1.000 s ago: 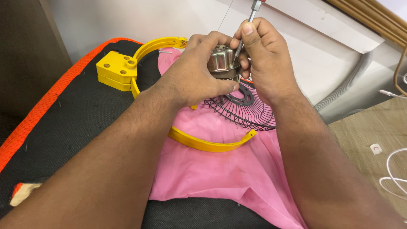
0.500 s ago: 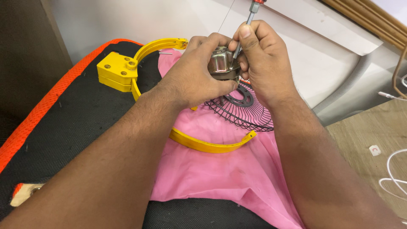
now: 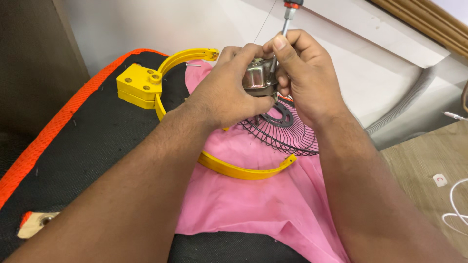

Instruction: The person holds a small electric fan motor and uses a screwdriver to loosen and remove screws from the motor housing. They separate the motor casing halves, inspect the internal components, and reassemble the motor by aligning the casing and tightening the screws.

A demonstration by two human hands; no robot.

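Note:
My left hand (image 3: pixel 222 97) grips a small silver metal motor housing (image 3: pixel 257 78) from the left, above a black wire fan grille (image 3: pixel 285 129). My right hand (image 3: pixel 304 78) holds a screwdriver (image 3: pixel 285 22) with a metal shaft and a red and black handle. Its tip points down into the top of the housing. The grille lies on a pink cloth (image 3: pixel 263 199). A yellow plastic C-shaped bracket (image 3: pixel 146 85) curves around the grille on the cloth.
The cloth lies on a black mat with an orange border (image 3: pixel 58 131). A small wooden block (image 3: pixel 34 225) sits at the mat's lower left. A grey corrugated hose (image 3: pixel 409 100) and white cables (image 3: pixel 456 204) lie on the wooden floor at the right.
Both hands stay on the housing. The screwdriver has shifted slightly, its shaft now a little more upright over the housing.

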